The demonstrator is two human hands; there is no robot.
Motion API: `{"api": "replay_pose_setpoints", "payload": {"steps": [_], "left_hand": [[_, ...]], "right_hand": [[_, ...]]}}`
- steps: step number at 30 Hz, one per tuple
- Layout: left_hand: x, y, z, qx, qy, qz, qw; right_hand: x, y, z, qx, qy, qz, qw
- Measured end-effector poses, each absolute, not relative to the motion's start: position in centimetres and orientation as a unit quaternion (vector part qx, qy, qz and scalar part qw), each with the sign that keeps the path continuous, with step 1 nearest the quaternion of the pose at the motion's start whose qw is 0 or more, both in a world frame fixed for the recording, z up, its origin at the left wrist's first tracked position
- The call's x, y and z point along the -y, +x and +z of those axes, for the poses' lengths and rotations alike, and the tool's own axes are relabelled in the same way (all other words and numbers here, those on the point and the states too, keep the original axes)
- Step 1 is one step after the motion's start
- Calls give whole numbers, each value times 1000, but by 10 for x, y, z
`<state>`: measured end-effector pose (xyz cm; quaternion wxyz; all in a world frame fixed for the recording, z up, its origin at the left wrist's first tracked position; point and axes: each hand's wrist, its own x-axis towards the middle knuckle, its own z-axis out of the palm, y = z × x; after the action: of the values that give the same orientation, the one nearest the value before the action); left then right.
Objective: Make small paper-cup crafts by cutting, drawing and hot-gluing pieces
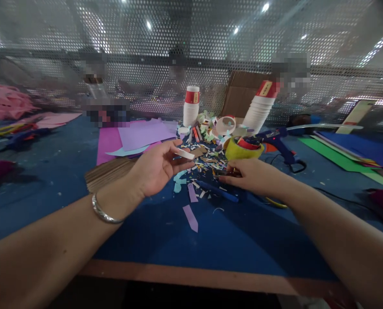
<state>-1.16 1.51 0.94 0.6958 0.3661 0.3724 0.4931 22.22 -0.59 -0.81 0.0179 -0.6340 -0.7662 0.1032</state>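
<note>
My left hand (162,165) is raised over the table, its thumb and fingers closed on a small flat white piece (185,154), seen nearly edge-on. To the right, my right hand (251,174) reaches low over the paper scraps with its fingertips pinched together. A small dark thing shows at those fingertips, too unclear to name. Just below lies a blue pen-like tool (219,191). Between the hands spreads a litter of paper scraps (207,165). Two purple paper strips, the nearer one pointed (190,218), lie toward me.
Stacked paper cups (190,113) stand at the back, beside a leaning second stack (259,111). A yellow container (243,150) and blue glue gun (283,148) sit behind my right hand. Purple paper (143,135) and corrugated cardboard (109,174) lie left; coloured sheets (336,156) right.
</note>
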Motion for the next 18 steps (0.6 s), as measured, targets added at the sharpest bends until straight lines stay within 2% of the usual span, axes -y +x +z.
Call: {"api": "replay_pose_setpoints", "payload": {"steps": [4,8,13,18], "left_hand": [[-18,-16,16,-385,384,502,672],[-18,-17,14,-378,376,490,690],[-14,-11,1,-401,416,460,674],[-8,-5,-2,-386,447,481,648]], "right_hand": [[9,218,-10,765,-640,68,3],[12,216,-9,762,-644,61,26],[14,209,-5,742,-634,136,168],[19,197,-4,701,-595,249,305]]}}
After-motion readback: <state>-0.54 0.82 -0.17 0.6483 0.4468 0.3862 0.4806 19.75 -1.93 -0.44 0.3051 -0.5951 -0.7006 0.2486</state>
